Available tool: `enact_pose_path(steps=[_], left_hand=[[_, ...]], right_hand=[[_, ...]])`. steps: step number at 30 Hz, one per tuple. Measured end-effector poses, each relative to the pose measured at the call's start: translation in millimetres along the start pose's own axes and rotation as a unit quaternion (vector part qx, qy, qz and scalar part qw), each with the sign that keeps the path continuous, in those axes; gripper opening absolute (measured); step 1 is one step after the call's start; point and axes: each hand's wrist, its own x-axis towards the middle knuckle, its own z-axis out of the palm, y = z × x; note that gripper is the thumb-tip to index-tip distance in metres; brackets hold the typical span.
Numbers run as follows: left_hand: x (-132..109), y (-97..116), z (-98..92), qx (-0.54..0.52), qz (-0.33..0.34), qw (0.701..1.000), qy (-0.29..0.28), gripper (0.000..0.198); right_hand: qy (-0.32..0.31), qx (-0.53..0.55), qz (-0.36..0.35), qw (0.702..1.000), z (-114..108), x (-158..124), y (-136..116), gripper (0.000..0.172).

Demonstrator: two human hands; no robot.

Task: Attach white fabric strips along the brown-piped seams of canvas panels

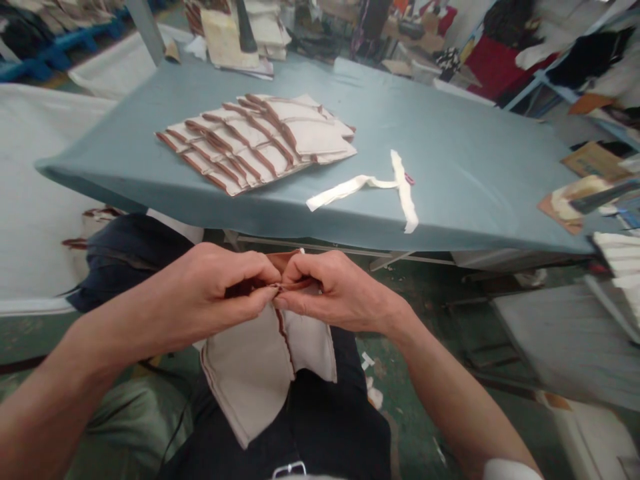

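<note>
My left hand (235, 283) and my right hand (327, 287) meet in front of me, both pinching the brown edge of a cream fabric piece (250, 373). Thumbs and forefingers press the edge from both sides, almost touching each other. Below my hands the piece hangs down over my dark trousers, with a brown seam running down its middle. A bit of brown material shows above my fingers. On the table ahead lies a stack of similar cream fabric pieces (260, 143) with brown edging, fanned out in overlapping rows.
A blue-grey cloth covers the table (465, 153). White strips (403, 190) lie crossed near its front edge, beside a small reddish item. At the far left corner stands a yellowish block (227, 43). A grey surface (565, 333) is at the right, and scraps litter the green floor.
</note>
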Motion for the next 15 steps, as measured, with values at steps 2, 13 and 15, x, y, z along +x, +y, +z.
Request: enact_pose_path(steps=[2, 13, 15], left_hand=[[1, 7, -0.3, 0.036, 0.012, 0.999, 0.030, 0.016], [-7, 28, 10.6, 0.107, 0.115, 0.985, 0.067, 0.021], [-8, 28, 13.7, 0.101, 0.125, 0.984, 0.078, 0.021]], right_hand=[[0.005, -0.037, 0.000, 0.999, -2, 1, -8, 0.024], [0.059, -0.086, 0.073, 0.992, -2, -18, -51, 0.020], [0.055, -0.018, 0.104, 0.993, -6, -20, -52, 0.017]])
